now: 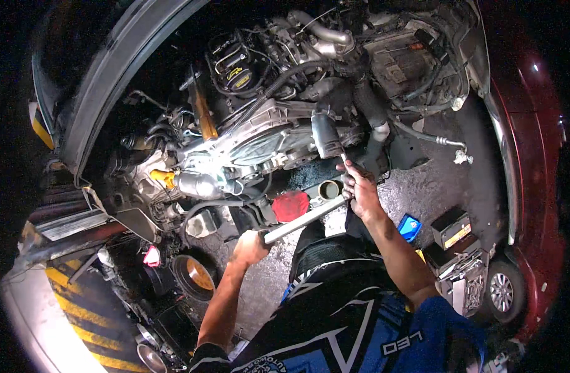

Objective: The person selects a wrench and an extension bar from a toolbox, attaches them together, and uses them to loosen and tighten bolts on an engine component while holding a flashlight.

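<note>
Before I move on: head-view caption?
Left hand on a metal bar, right hand at its far end, engine beyond.

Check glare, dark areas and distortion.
Head view: glare burns out part of the engine, left of centre; the white surface at lower left washes out; corners fall to black; the red car bows near the rim; left hand and right hand are well lit.

Long silver bar (302, 222), slanted, between hands (251, 247).
</note>
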